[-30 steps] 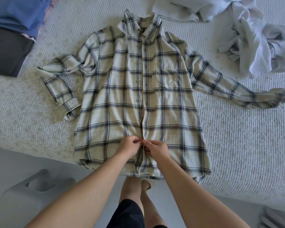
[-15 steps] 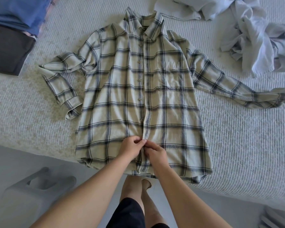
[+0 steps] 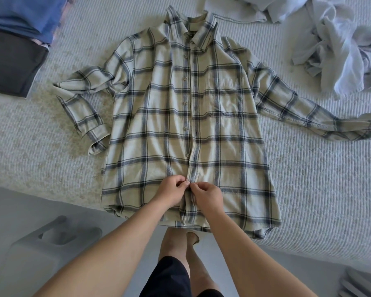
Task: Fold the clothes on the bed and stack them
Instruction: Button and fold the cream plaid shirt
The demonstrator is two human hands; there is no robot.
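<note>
Not much has moved in the last second: both hands stay at the placket near the hem of the shirt point(image 3: 186, 116), spread flat on the bed point(image 3: 308, 189). Left hand point(image 3: 172, 190) and right hand point(image 3: 207, 195) each pinch the fabric, looks like buttoning, so folding hasn't started

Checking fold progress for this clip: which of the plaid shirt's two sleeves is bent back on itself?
The sleeve at image left: it doubles at the elbow, cuff lying beside the shirt body. The other sleeve stretches out straight toward the right edge.
</note>
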